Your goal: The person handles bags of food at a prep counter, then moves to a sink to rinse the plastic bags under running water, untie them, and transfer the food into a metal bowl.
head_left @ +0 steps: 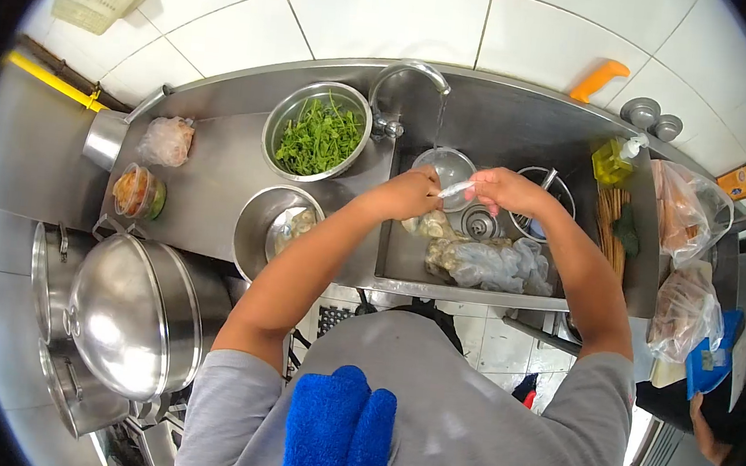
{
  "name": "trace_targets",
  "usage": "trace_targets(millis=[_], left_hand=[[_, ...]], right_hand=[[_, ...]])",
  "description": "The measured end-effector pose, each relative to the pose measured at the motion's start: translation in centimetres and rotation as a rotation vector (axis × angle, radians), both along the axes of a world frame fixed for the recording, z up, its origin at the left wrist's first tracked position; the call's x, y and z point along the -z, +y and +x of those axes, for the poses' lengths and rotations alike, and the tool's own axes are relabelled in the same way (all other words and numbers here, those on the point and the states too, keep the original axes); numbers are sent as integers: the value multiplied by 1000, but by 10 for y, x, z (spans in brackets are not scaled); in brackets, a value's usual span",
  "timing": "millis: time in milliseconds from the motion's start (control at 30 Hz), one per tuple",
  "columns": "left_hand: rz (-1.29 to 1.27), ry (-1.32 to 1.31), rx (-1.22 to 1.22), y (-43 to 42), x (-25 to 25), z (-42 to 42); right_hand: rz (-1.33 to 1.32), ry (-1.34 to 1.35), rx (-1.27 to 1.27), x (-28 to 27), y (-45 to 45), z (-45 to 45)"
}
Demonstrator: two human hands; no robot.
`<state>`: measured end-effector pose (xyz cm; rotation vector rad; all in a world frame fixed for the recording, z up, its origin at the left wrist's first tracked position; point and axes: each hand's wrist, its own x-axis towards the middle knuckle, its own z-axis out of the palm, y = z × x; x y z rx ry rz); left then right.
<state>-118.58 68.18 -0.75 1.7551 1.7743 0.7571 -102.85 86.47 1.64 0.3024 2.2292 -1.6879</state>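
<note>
My left hand [410,194] and my right hand [508,193] meet over the sink, fingers closed on a twisted strip of clear plastic bag [457,189] stretched between them. Beneath my left hand lies a clear bag of pale, rounded pieces [434,225], which I cannot identify; whether the strip belongs to it is unclear. A larger plastic bag of similar pieces [468,261] rests on the sink floor. Behind my hands, water runs from the tap [418,70] into a clear bowl [443,161]. The drain strainer [480,225] sits below my right hand.
Left of the sink [386,283] stand a colander of green leaves [277,136] and a steel bowl [244,235]. A strainer basket [571,197] is in the sink. Dish soap [611,165] sits at the right. Large lidded pots [122,313] stand lower left. Another person's hand [701,421] holds something blue.
</note>
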Motion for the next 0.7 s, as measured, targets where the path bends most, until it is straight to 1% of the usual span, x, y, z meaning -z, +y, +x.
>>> trace_targets(millis=[33, 100, 133, 200, 233, 267, 300, 333, 400, 433, 467, 533, 567, 600, 633, 667, 700], left_hand=[[-1, -1, -1, 0, -2, 1], [161, 206, -62, 1, -5, 3], [162, 206, -67, 4, -1, 4], [126, 97, -289, 12, 10, 6], [265, 153, -315, 13, 5, 10], [403, 221, -348, 14, -5, 13], [492, 473, -270, 12, -19, 11], [561, 725, -179, 10, -29, 9], [614, 735, -259, 19, -25, 12], [633, 638, -324, 23, -24, 15], [654, 537, -383, 27, -22, 21], [669, 264, -508, 33, -21, 35], [699, 88, -549, 38, -24, 45], [730, -88, -581, 42, -26, 52], [676, -310, -520, 41, -38, 56], [675, -308, -528, 37, -54, 61], [551, -518, -484, 31, -71, 67]], right_hand=[[18, -37, 47, 1, -1, 1], [37, -75, 91, 3, -5, 6], [-23, -83, 216, 3, -10, 11], [-166, -61, 416, -1, -20, 20], [-255, -32, 481, -1, -25, 24], [-450, -22, 583, -1, -35, 28], [-644, -22, 677, -1, -46, 33], [-817, 17, 686, 2, -57, 38], [-1116, 73, 711, 2, -83, 48], [-1239, 102, 729, -1, -96, 49], [-1239, 80, 705, 0, -108, 47], [-1576, 265, 755, 3, -127, 41], [-1633, 339, 678, 10, -133, 38], [-1637, 329, 668, 21, -134, 33], [-1672, 410, 559, 36, -132, 30], [-1702, 491, 450, 49, -128, 28], [-1704, 502, 274, 61, -118, 26]])
